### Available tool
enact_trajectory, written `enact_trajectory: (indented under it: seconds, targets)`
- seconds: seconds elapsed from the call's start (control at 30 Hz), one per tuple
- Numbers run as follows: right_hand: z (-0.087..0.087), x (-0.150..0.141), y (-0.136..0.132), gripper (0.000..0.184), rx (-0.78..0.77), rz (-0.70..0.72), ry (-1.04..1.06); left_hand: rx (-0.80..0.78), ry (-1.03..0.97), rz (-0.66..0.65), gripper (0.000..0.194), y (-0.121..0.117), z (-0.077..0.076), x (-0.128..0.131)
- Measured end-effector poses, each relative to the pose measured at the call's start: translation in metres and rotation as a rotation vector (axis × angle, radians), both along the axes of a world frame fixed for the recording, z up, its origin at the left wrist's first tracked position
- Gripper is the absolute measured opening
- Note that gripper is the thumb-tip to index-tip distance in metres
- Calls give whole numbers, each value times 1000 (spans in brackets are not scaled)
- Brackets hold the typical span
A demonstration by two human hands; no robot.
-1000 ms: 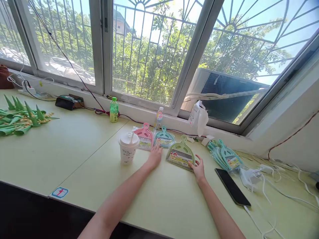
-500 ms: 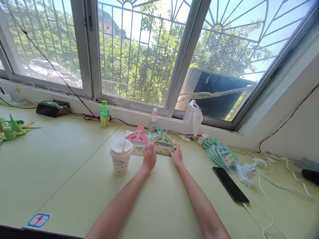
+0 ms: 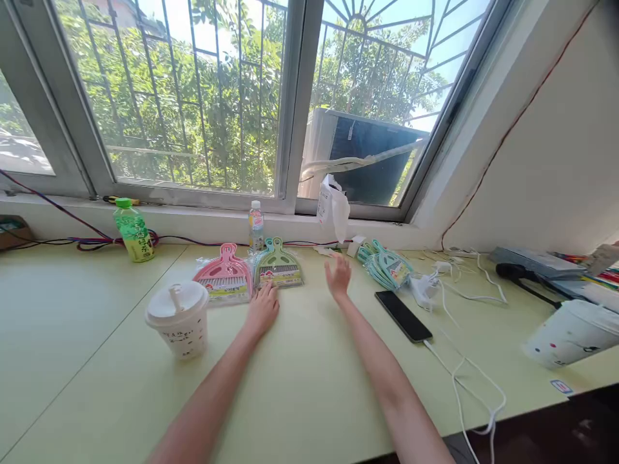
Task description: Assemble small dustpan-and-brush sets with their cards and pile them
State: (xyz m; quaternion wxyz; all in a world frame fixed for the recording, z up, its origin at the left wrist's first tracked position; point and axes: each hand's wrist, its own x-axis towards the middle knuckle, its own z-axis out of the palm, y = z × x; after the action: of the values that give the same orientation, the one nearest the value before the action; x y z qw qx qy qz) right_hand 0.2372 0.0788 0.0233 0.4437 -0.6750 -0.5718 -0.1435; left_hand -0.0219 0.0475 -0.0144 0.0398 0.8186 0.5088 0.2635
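Note:
My left hand [image 3: 264, 310] rests at the front edge of the wrapped dustpan-and-brush sets, fingers stretched out and gripping nothing. A pink dustpan set [image 3: 226, 274] lies just beyond it to the left, and a green dustpan set [image 3: 279, 267] to the right, with some blue plastic showing behind. My right hand [image 3: 339, 277] is away from these, open with fingers apart, between the green set and a bunch of blue-green dustpan sets [image 3: 387, 265] in plastic wrap. Nothing is in it.
A white lidded cup [image 3: 178, 322] stands near my left forearm. Along the sill are a green bottle [image 3: 134, 231], a clear bottle [image 3: 256, 225] and a tissue pack [image 3: 333, 206]. To the right lie a phone [image 3: 402, 316], white cables [image 3: 457, 374] and another white cup [image 3: 575, 332].
My view has turned to the right. My right hand has let go of the green dustpan set and moved right, toward the blue-green sets. My left hand stays by the pink and green sets.

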Motion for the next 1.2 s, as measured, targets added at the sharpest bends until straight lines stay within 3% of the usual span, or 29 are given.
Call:
enact_trajectory:
  seconds: [0.03, 0.13, 0.23, 0.3, 0.4, 0.67, 0.83, 0.93, 1.03, 1.13, 1.2]
  targets:
    - [6, 25, -6, 36, -9, -127, -20, -3, 5, -2, 42, 1, 0, 0]
    - [12, 106, -27, 39, -40, -298, 28, 1, 16, -18, 42, 3, -2, -1]
    - [4, 169, -46, 36, -292, -436, -8, 11, 26, -27, 41, 6, -3, -2]
    - [-3, 191, -52, 31, -387, -405, -67, 15, 40, -25, 41, 8, -4, -2]
    - [-9, 202, -55, 23, -407, -368, -137, 17, 56, -28, 40, 9, -4, -3]
    - [-3, 206, -69, 9, -338, -322, -43, 42, 45, -42, 35, 8, -3, -6]
    - [18, 193, -79, 16, -150, -328, 80, 47, 18, -35, 33, 8, -3, -4]
    - [37, 165, -80, 20, 5, -318, 110, 48, 29, -30, 34, 7, -1, -3]
    - [52, 123, -84, 23, 51, -262, 93, 79, 34, -33, 34, 3, 4, -3]
    - [56, 70, -94, 18, 74, -148, 33, 133, -29, -55, 32, -3, 13, -2]
    - [52, 31, -104, 17, 97, -49, 11, 107, -143, -144, 29, -9, 19, 1]
